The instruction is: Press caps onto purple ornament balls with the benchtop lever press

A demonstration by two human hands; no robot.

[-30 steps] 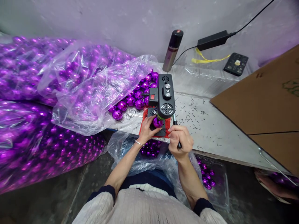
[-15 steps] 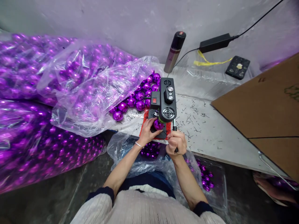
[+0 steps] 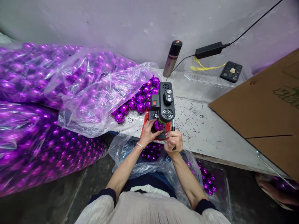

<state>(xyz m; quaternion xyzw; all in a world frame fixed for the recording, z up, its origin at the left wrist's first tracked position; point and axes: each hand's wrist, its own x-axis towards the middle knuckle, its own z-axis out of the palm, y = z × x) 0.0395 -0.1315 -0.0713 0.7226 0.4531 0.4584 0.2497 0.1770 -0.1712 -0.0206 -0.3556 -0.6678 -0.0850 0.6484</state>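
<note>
A small black bench drill press [image 3: 167, 99] with a red switch stands on a red mat [image 3: 168, 127] at the table's front edge. Under its head sits a shiny purple bauble [image 3: 159, 125] with a faceted surface. My left hand [image 3: 149, 132] grips it from the left, thumb in front and fingers behind. The fingers of my right hand [image 3: 174, 140] are wrapped round the black grip of the machine's metal lever [image 3: 173, 124]. The contact between machine head and bauble is hidden from above.
Loose purple baubles [image 3: 132, 105] spill from a clear plastic bag [image 3: 93, 102] on the left. Dark shavings litter the white tabletop [image 3: 205, 141]. Behind stand a spray can [image 3: 172, 59] and a black power adapter [image 3: 209, 50]. A cardboard box [image 3: 261, 102] is at right. More baubles lie below.
The whole view has shifted slightly. My right hand, still round the lever, has moved a little left, nearer the bauble. My left hand keeps its hold.
</note>
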